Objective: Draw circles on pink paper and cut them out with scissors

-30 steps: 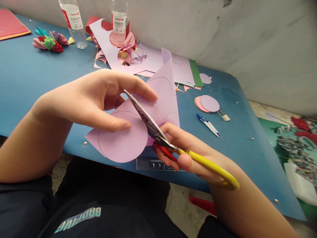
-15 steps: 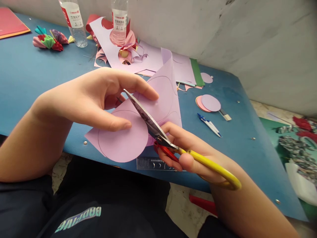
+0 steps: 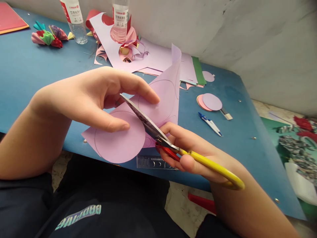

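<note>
My left hand [image 3: 99,99] grips a sheet of lilac paper [image 3: 163,89], thumb on top and the other fingers spread over and behind it. Pencilled circles are drawn on the sheet, and a rounded, partly cut piece hangs out below my thumb. In my right hand [image 3: 195,152] is a pair of scissors [image 3: 148,124] with one yellow and one red handle. Their upper blade lies across the paper along the edge of the rounded piece, pointing up and left. The lower blade is mostly hidden by the paper.
On the blue table [image 3: 198,178] lie a clear stencil ruler [image 3: 151,162], a blue-and-white pen [image 3: 210,124] and cut paper circles [image 3: 212,101]. Farther back stand two water bottles [image 3: 76,23], among paper scraps [image 3: 106,43] and crumpled coloured paper [image 3: 48,38]. A wall [image 3: 198,29] bounds the back.
The lilac sheet has shifted, its upper tip moving right and the rounded piece slightly left. The scissor blades have closed a little along the paper's cut edge.
</note>
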A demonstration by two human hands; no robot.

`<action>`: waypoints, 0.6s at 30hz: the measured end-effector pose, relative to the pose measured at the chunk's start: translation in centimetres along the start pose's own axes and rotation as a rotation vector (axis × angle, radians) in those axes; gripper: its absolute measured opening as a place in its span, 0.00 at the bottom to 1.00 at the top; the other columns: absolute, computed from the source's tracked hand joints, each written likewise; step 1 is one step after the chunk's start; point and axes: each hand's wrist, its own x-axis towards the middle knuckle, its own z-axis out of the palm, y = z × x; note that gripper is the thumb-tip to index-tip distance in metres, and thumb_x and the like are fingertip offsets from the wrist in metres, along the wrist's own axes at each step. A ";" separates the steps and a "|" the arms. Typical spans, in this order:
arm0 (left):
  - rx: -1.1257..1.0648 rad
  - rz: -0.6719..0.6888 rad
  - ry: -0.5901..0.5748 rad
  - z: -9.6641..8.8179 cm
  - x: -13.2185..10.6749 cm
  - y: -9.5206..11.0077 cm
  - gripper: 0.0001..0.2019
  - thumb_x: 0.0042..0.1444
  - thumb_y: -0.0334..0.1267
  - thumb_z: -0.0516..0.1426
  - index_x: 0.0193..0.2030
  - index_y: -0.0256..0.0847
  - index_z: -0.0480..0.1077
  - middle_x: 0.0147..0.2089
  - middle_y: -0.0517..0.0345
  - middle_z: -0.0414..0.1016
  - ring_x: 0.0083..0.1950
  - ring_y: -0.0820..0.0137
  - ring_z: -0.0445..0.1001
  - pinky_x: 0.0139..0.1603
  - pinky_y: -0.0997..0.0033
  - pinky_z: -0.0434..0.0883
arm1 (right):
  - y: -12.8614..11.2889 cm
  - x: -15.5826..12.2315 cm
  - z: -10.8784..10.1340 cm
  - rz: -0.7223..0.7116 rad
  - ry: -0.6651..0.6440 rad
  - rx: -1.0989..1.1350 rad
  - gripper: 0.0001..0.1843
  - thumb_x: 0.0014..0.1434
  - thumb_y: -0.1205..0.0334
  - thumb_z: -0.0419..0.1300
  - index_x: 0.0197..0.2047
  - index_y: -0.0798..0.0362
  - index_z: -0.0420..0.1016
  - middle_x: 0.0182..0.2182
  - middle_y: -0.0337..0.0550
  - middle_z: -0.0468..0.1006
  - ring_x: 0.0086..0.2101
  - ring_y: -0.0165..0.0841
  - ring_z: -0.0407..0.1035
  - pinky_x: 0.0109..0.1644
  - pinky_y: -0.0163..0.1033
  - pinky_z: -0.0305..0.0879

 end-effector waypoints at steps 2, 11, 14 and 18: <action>0.006 0.009 -0.011 0.0 0.0 0.0 0.33 0.65 0.37 0.69 0.77 0.38 0.86 0.64 0.54 0.98 0.69 0.54 0.94 0.77 0.52 0.87 | 0.1 -0.1 -0.1 0.010 0.001 -0.017 0.39 0.76 0.18 0.78 0.55 0.44 0.73 0.34 0.30 0.65 0.30 0.31 0.56 0.32 0.42 0.47; 0.011 -0.009 -0.006 -0.1 0.0 0.0 0.36 0.65 0.39 0.70 0.80 0.38 0.86 0.67 0.55 0.94 0.70 0.54 0.94 0.77 0.57 0.89 | 0.4 0.0 -0.2 -0.027 -0.009 -0.019 0.37 0.78 0.21 0.77 0.57 0.45 0.74 0.33 0.29 0.68 0.29 0.29 0.57 0.32 0.41 0.48; 0.005 0.015 -0.011 -0.1 0.1 -0.2 0.35 0.64 0.37 0.70 0.79 0.37 0.87 0.66 0.54 0.95 0.69 0.53 0.94 0.74 0.58 0.90 | 0.4 0.1 -0.5 -0.022 -0.017 -0.030 0.37 0.79 0.21 0.77 0.57 0.46 0.73 0.33 0.29 0.68 0.29 0.29 0.56 0.32 0.41 0.47; 0.005 0.038 -0.021 -0.2 0.3 -0.3 0.34 0.64 0.36 0.71 0.78 0.36 0.87 0.64 0.53 0.96 0.67 0.52 0.94 0.72 0.60 0.89 | 0.3 0.0 -0.7 -0.014 -0.014 -0.047 0.38 0.78 0.21 0.78 0.57 0.46 0.74 0.33 0.30 0.70 0.29 0.29 0.58 0.31 0.41 0.49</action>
